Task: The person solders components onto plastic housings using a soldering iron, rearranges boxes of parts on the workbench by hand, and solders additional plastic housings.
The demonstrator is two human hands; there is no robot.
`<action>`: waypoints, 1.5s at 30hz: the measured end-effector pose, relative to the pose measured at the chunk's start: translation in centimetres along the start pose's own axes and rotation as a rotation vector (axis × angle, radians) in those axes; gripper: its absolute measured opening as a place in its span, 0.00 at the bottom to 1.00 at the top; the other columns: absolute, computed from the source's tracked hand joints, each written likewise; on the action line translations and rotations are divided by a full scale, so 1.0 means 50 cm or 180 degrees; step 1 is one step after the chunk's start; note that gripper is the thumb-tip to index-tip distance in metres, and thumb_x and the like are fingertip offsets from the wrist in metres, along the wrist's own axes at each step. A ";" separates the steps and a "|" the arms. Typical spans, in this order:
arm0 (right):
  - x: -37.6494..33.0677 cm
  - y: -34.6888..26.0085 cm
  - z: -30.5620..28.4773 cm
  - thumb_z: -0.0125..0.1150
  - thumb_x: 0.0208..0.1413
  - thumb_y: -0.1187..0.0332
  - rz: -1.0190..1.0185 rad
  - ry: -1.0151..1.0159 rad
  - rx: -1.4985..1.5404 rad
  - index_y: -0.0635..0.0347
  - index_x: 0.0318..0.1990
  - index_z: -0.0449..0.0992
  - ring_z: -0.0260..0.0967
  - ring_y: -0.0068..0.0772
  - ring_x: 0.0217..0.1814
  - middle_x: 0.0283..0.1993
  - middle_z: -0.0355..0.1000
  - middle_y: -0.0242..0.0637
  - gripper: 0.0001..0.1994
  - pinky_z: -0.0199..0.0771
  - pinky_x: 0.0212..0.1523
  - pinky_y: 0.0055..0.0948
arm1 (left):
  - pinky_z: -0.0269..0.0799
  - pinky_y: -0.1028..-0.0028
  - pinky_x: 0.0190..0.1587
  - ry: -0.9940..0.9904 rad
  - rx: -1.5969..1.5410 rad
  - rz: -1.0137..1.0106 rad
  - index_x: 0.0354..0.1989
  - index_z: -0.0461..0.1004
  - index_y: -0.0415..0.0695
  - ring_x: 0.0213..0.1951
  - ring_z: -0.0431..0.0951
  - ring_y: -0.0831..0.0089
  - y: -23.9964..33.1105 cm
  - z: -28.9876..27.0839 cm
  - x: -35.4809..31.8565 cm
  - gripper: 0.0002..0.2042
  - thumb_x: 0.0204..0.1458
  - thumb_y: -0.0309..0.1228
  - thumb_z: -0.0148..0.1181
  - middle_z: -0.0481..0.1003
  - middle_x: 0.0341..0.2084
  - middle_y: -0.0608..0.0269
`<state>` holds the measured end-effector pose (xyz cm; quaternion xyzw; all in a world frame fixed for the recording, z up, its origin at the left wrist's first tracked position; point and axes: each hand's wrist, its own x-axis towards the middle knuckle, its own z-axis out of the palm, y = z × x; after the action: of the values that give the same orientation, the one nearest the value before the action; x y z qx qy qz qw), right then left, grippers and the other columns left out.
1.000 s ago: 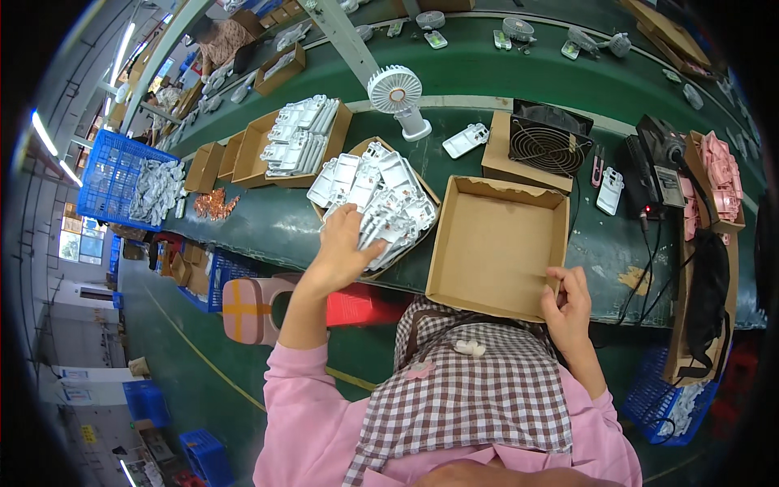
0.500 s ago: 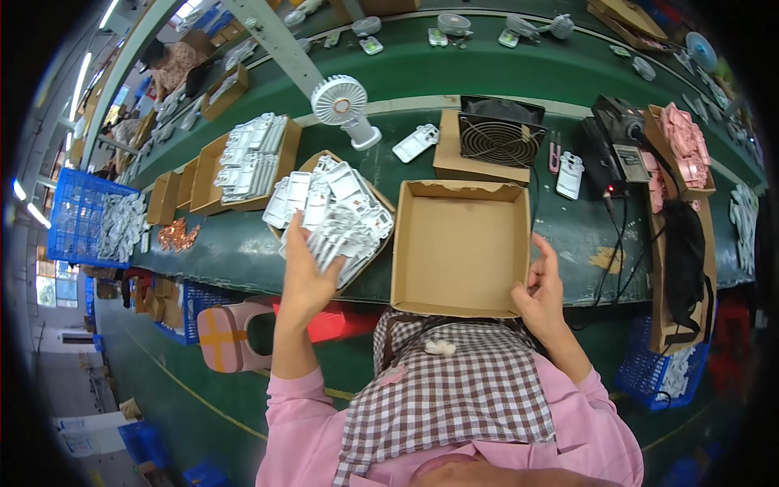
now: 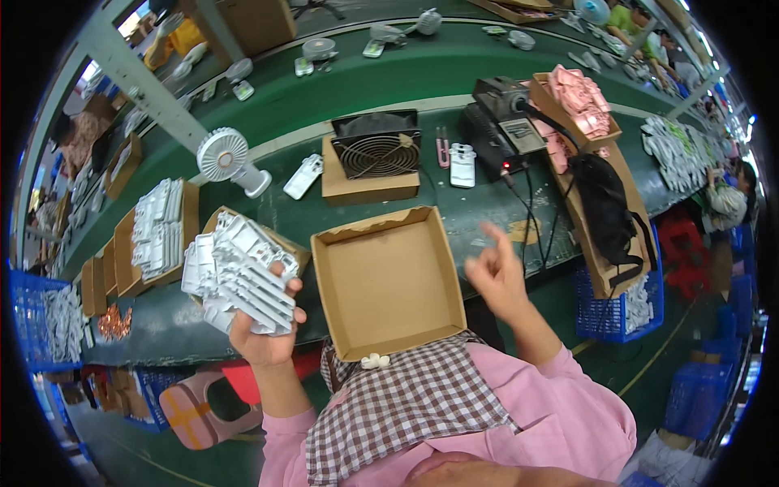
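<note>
Head view: 1 fisheye | faces down | workbench [image 3: 462,203] near

Has a dark green desk [image 3: 454,207] at centre, backed at twelve o'clock by a brighter green surface [image 3: 357,81]. Shows a grey metal post [image 3: 154,101] at ten, light strips [image 3: 704,42] at two, a red stool [image 3: 686,252] at three, yellow-lined green floor [image 3: 669,361] at four, a pink seat [image 3: 180,410] at eight.

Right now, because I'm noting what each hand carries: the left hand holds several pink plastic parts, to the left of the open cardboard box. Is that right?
The colour is wrong: the head view shows the left hand holding several white plastic parts, to the left of the open cardboard box.
</note>
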<state>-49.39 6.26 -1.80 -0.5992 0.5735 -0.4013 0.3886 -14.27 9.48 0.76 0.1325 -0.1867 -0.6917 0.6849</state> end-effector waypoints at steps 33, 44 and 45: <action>0.029 -0.099 0.128 0.58 0.54 0.79 -0.0680 0.0295 0.2226 0.62 0.40 0.62 0.63 0.17 0.27 0.31 0.68 0.35 0.10 0.64 0.27 0.19 | 0.71 0.75 0.45 0.0915 0.2435 0.0262 0.53 0.59 0.40 0.43 0.73 0.76 -0.173 0.010 0.119 0.27 0.46 0.23 0.65 0.71 0.43 0.60; 0.051 -0.077 0.145 0.61 0.54 0.75 -0.0905 0.0123 0.1761 0.62 0.32 0.67 0.61 0.15 0.25 0.27 0.69 0.32 0.08 0.62 0.25 0.18 | 0.70 0.74 0.47 0.0904 0.2609 0.0206 0.56 0.56 0.37 0.44 0.73 0.75 -0.172 0.000 0.119 0.30 0.46 0.25 0.66 0.70 0.44 0.58; 0.052 -0.076 0.146 0.61 0.54 0.75 -0.0907 0.0160 0.1735 0.63 0.32 0.66 0.61 0.15 0.24 0.26 0.69 0.32 0.08 0.62 0.25 0.18 | 0.70 0.74 0.47 0.0907 0.2602 0.0208 0.56 0.56 0.37 0.44 0.73 0.75 -0.172 0.000 0.119 0.30 0.46 0.25 0.66 0.70 0.44 0.58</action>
<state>-41.15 3.85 -0.94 -0.5372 0.3644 -0.6055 0.4605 -22.16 3.47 -2.59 0.4811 -0.3530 -0.5136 0.6166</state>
